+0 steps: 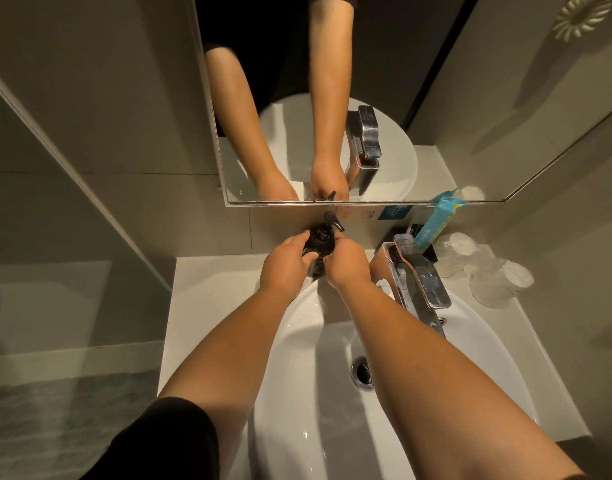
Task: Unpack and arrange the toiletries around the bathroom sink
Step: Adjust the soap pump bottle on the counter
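A person's two bare forearms reach forward over a white sink (297,341). Both hands close around a black pump bottle (320,239) standing at the back of the white desk (200,289), against the wall under the mirror (297,98). The left hand (285,263) grips its left side, the right hand (346,263) its right, fingers curled. The chrome faucet (419,277) stands just to the right.
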`<control>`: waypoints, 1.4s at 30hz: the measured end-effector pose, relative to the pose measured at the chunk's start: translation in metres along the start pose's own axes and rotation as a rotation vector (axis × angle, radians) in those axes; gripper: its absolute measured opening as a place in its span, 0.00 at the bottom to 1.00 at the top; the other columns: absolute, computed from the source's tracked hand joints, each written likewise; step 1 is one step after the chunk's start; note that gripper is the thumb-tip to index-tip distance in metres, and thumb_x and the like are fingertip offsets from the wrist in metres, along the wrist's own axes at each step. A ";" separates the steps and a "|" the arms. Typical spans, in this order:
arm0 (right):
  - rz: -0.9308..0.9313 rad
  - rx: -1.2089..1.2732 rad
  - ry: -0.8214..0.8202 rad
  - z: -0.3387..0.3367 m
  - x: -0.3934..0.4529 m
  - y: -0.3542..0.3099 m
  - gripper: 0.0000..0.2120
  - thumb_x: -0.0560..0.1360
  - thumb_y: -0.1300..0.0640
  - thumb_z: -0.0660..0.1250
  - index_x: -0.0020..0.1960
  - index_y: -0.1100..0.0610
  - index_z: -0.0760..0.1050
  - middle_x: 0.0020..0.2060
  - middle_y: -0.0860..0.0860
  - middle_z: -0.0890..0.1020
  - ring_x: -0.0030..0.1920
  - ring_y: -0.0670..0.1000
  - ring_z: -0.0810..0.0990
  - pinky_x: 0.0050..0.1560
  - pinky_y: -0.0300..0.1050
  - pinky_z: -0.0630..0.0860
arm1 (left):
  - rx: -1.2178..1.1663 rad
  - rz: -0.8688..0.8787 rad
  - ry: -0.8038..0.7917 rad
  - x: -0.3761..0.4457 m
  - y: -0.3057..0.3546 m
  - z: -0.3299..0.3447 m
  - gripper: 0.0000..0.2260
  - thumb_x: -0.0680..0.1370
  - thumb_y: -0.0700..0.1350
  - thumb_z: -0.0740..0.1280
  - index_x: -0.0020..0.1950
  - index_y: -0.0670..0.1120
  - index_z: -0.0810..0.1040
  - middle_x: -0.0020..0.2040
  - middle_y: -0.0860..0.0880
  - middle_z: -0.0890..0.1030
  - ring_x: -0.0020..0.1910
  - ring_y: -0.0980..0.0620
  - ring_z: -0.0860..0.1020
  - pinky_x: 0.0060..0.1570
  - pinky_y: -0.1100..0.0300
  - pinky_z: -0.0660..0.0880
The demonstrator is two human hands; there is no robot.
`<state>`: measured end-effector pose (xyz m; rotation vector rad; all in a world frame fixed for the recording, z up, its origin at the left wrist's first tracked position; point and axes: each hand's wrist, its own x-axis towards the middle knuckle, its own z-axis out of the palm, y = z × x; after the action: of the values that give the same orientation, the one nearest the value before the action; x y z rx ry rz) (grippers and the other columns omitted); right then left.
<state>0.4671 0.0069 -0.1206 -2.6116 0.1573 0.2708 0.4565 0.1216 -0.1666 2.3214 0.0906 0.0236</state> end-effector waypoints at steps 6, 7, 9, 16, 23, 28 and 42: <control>0.008 -0.002 -0.008 0.001 0.000 0.000 0.17 0.76 0.63 0.65 0.64 0.57 0.71 0.53 0.58 0.81 0.54 0.60 0.80 0.55 0.52 0.77 | 0.025 0.005 -0.015 0.000 0.003 -0.005 0.22 0.78 0.49 0.65 0.72 0.49 0.67 0.67 0.47 0.74 0.63 0.46 0.74 0.59 0.53 0.72; 0.012 -0.003 -0.010 0.000 0.000 0.000 0.18 0.76 0.63 0.65 0.65 0.57 0.71 0.54 0.58 0.81 0.54 0.60 0.80 0.55 0.52 0.77 | 0.032 0.008 -0.024 0.000 0.003 -0.006 0.23 0.78 0.49 0.65 0.72 0.49 0.67 0.67 0.47 0.74 0.63 0.46 0.74 0.59 0.52 0.72; 0.018 -0.005 -0.008 0.000 0.000 0.000 0.19 0.76 0.63 0.65 0.66 0.58 0.68 0.54 0.58 0.81 0.54 0.60 0.79 0.55 0.53 0.77 | 0.049 0.006 -0.047 0.000 0.004 -0.010 0.23 0.78 0.49 0.66 0.73 0.49 0.66 0.68 0.47 0.74 0.63 0.46 0.73 0.59 0.52 0.72; -0.012 -0.029 0.007 -0.007 -0.015 -0.001 0.22 0.76 0.63 0.64 0.68 0.59 0.63 0.55 0.59 0.80 0.55 0.61 0.78 0.54 0.52 0.75 | 0.093 -0.014 -0.087 -0.013 0.006 -0.033 0.28 0.78 0.52 0.66 0.75 0.49 0.61 0.71 0.47 0.70 0.66 0.46 0.71 0.58 0.54 0.69; -0.044 -0.043 -0.009 -0.011 -0.048 0.003 0.28 0.78 0.57 0.64 0.74 0.60 0.57 0.62 0.60 0.76 0.62 0.61 0.75 0.58 0.51 0.72 | 0.191 -0.003 -0.105 -0.042 0.009 -0.064 0.27 0.78 0.55 0.64 0.75 0.49 0.62 0.73 0.47 0.68 0.69 0.46 0.68 0.63 0.52 0.68; -0.100 -0.004 0.005 -0.013 -0.072 -0.001 0.28 0.77 0.52 0.65 0.72 0.60 0.61 0.61 0.61 0.76 0.61 0.61 0.74 0.55 0.52 0.72 | 0.264 0.022 -0.111 -0.068 0.011 -0.081 0.27 0.78 0.55 0.63 0.74 0.49 0.63 0.73 0.47 0.68 0.70 0.46 0.67 0.64 0.52 0.67; -0.311 -0.134 0.014 -0.034 -0.140 0.033 0.30 0.78 0.47 0.61 0.75 0.56 0.59 0.71 0.56 0.69 0.71 0.57 0.65 0.69 0.53 0.65 | 0.470 0.048 0.046 -0.155 0.037 -0.080 0.27 0.79 0.59 0.60 0.73 0.47 0.64 0.72 0.47 0.69 0.71 0.47 0.64 0.70 0.53 0.57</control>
<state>0.3314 -0.0305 -0.0762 -2.7204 -0.2696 0.1578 0.3004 0.1430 -0.0831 2.7935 0.0688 0.0881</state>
